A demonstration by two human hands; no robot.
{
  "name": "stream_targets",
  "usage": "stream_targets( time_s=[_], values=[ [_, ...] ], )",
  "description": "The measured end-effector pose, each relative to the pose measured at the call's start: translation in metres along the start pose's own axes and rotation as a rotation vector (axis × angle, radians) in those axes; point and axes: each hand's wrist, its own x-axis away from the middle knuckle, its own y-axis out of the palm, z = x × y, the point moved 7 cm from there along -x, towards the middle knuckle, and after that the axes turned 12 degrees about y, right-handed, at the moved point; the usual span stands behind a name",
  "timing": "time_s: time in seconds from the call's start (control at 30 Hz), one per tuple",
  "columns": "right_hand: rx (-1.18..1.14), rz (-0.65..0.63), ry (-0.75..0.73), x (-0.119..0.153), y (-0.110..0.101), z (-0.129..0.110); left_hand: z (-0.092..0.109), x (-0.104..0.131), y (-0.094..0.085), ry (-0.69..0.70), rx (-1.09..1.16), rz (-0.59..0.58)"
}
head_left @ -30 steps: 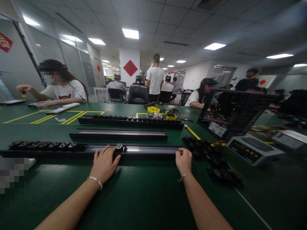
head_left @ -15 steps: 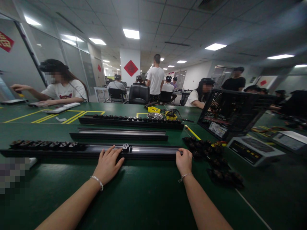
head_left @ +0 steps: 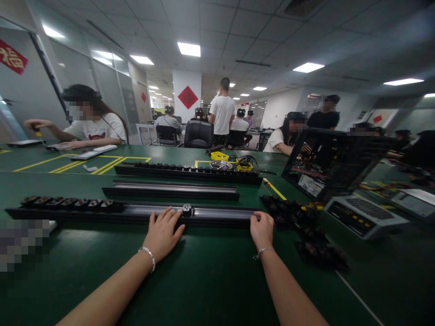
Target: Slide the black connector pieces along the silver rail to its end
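A long black rail (head_left: 222,213) with a shiny metal channel lies across the table in front of me. One small black block with a pale top (head_left: 186,209) sits in its channel near the middle. My left hand (head_left: 164,231) rests on the rail just left of this block, fingers spread. At the rail's right end, my right hand (head_left: 261,228) has its fingers curled and closed on the end. Several similar dark blocks (head_left: 70,203) line the rail's left part. Loose dark parts (head_left: 277,210) lie in a cluster beyond my right hand.
Behind lie a second rail (head_left: 170,192) and a third rail carrying a row of blocks (head_left: 186,172). An open computer case (head_left: 335,158) and a power supply (head_left: 365,216) stand right. Yellow trays (head_left: 219,156) and a metal dish (head_left: 220,165) sit farther back. Co-workers sit across the table.
My left hand and the small block have moved a little to the right along the rail. My right hand stays at the rail's end. The view has shifted slightly.
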Motion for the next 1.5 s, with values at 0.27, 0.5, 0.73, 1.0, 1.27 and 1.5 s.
stream_targets(
  time_s=[0.27, 0.5, 0.73, 1.0, 1.27, 1.5],
  values=[
    [0.023, -0.044, 0.088, 0.001, 0.003, 0.004, 0.014, -0.005, 0.004, 0.029, 0.004, 0.026],
    [0.021, -0.028, 0.045, 0.001, 0.002, 0.001, 0.018, -0.007, 0.005, 0.021, -0.010, 0.057],
    [0.076, -0.034, 0.019, 0.002, 0.003, -0.002, 0.038, -0.015, 0.009, 0.050, 0.007, 0.087],
    [0.061, -0.017, 0.027, 0.001, 0.003, 0.002, 0.076, -0.030, 0.014, 0.108, 0.059, 0.109],
    [0.060, 0.011, -0.008, -0.002, 0.003, 0.003, 0.082, -0.032, 0.015, 0.130, 0.091, 0.097],
    [0.265, 0.195, -0.319, 0.022, -0.002, -0.026, 0.081, -0.031, 0.015, 0.139, 0.114, 0.094]
  ],
)
